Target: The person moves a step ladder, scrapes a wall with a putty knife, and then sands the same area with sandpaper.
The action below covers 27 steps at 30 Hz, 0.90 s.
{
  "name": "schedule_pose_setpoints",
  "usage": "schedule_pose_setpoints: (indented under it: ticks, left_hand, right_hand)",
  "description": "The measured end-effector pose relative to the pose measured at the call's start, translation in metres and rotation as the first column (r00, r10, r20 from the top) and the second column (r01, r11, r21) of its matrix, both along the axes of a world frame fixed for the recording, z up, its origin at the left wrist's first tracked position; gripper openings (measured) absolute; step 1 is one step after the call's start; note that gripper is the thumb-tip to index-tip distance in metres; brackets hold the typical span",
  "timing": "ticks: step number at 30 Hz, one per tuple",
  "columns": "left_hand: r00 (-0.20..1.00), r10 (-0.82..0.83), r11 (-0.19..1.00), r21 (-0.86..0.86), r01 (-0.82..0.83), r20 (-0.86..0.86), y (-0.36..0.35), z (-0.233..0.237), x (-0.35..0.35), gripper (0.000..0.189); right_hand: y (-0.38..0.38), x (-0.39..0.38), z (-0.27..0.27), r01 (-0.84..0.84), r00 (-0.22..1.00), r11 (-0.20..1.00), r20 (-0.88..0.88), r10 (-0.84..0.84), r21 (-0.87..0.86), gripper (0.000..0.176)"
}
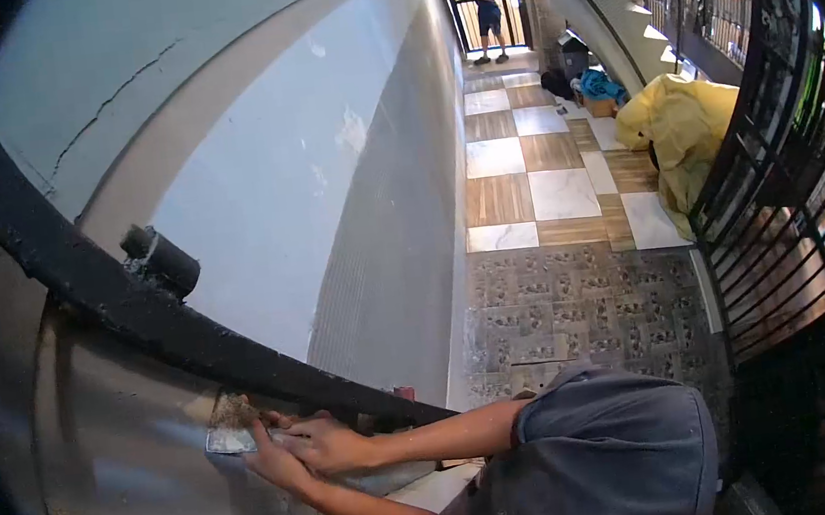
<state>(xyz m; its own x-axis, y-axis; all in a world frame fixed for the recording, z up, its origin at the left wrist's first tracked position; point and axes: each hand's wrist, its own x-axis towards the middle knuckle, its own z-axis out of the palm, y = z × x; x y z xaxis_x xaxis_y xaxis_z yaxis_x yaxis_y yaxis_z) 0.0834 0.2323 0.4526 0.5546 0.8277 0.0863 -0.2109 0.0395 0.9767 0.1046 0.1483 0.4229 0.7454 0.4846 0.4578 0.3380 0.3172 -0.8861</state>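
Note:
My left hand [279, 463] and my right hand [328, 444] are close together low against the wall, under a curved black metal bar [210, 344]. Both have their fingers closed at a flat, square-edged scraper-like piece [232, 439], pale along its lower part and brown and rough above. Its broad end points left, flat against or very near the grey wall surface [154, 476]. Fingers cover its near end, so any handle is hidden. A short black cylindrical stub [164, 261] sticks out from the bar above.
The wall [253, 174] has a crack and pale patches. A tiled floor [561, 192] runs back to a gate, where another person [484, 14] stands. On the right are a yellow cover [684, 118], a staircase [598, 12] and black railings [784, 249].

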Motion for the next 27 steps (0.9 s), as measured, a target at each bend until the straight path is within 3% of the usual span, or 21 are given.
schedule_pose_setpoints:
  ticks: [5, 7, 11, 14, 16, 19, 21, 23, 25, 27]
  left_hand:
    - [0.997, -0.002, 0.994, 0.110, 0.010, -0.076, -0.003, 0.014, -0.003, 0.035]
    - [0.995, 0.036, 0.993, 0.112, -0.025, -0.094, -0.008, 0.017, -0.007, 0.039]
    - [0.999, -0.022, 0.982, 0.186, 0.027, -0.027, -0.005, 0.011, -0.007, 0.038]
    - [0.987, -0.057, 0.994, 0.087, 0.071, -0.152, -0.002, 0.012, -0.008, 0.039]
    - [0.994, 0.028, 0.979, 0.205, -0.005, -0.110, -0.002, 0.001, -0.007, 0.043]
    - [0.976, 0.038, 0.989, 0.151, -0.005, -0.214, 0.016, -0.006, -0.004, 0.052]
    - [0.882, 0.322, 0.898, 0.406, -0.169, -0.343, 0.002, 0.003, -0.006, 0.060]
    - [0.902, 0.377, 0.844, 0.479, -0.242, -0.209, 0.002, -0.030, -0.002, 0.065]
    - [0.979, 0.051, 0.937, 0.350, 0.022, -0.197, -0.019, 0.007, -0.015, 0.055]
    - [0.994, -0.062, 0.985, 0.155, 0.076, -0.093, -0.014, 0.023, -0.005, 0.042]
  right_hand:
    - [0.002, -0.006, 0.010, -0.071, 0.991, 0.997, -0.119, 0.066, -0.040, 0.030]
    - [0.012, -0.006, -0.003, -0.004, 1.000, 0.999, -0.014, 0.005, 0.044, 0.030]
    - [0.011, -0.007, -0.005, 0.072, 0.996, 0.987, 0.034, -0.078, 0.142, 0.030]
    - [0.010, -0.007, -0.005, 0.081, 0.993, 0.981, 0.072, -0.095, 0.177, 0.029]
    - [0.005, -0.002, -0.011, -0.083, 0.996, 0.996, -0.021, 0.082, -0.039, 0.028]
    - [0.010, 0.005, -0.008, -0.084, 0.996, 0.985, -0.053, 0.077, -0.152, 0.027]
    - [0.015, 0.002, -0.018, -0.040, 0.998, 0.999, -0.040, 0.039, -0.009, 0.025]
    - [0.002, -0.002, -0.025, -0.010, 1.000, 1.000, 0.015, 0.010, -0.025, 0.024]
    - [0.004, -0.004, -0.033, 0.011, 0.997, 1.000, -0.080, -0.012, -0.009, 0.022]
    - [0.005, 0.006, -0.011, -0.065, 0.989, 0.957, -0.145, 0.025, -0.282, 0.028]
